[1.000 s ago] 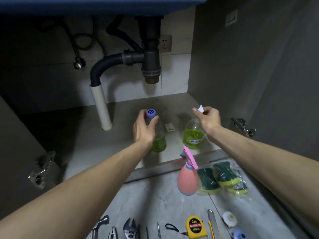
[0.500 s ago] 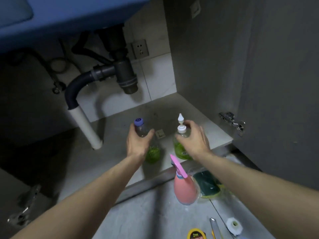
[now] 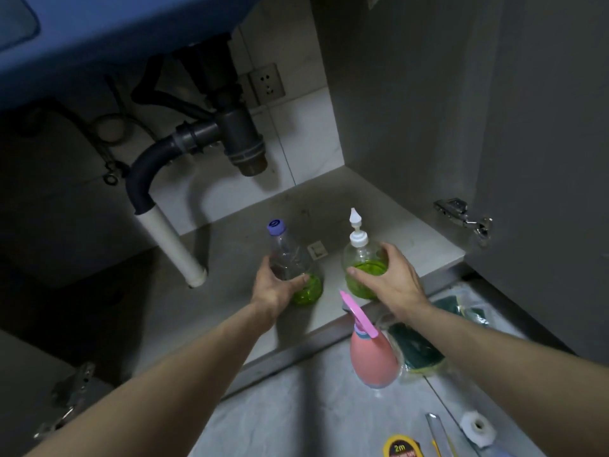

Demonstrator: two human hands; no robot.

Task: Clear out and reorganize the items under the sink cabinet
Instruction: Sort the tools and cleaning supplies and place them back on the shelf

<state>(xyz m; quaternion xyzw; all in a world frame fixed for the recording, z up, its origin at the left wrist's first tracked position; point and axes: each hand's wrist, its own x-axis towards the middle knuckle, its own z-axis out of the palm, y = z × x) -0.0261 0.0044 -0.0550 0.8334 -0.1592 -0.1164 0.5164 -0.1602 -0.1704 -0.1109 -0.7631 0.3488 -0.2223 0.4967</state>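
Two clear bottles with green liquid stand near the front of the cabinet floor [image 3: 230, 308]. The taller bottle with a purple cap [image 3: 290, 255] is on the left, and my left hand [image 3: 276, 288] is wrapped around its lower body. The rounder bottle with a white pump top [image 3: 361, 258] is on the right; my right hand [image 3: 392, 278] grips its side. Both bottles look upright. Whether they touch the floor I cannot tell.
A grey drain trap [image 3: 240, 140] and white pipe [image 3: 174, 249] hang at the back left. On the tiled floor outside lie a pink spray bottle [image 3: 372, 354], bagged green sponges [image 3: 415, 344], a yellow tape measure [image 3: 400, 448] and a white roll [image 3: 476, 427]. A door hinge [image 3: 461, 216] juts out at right.
My right hand slid from the pump top down onto the round bottle's body. My left hand slid lower on the purple-capped bottle. The camera swung right and closer.
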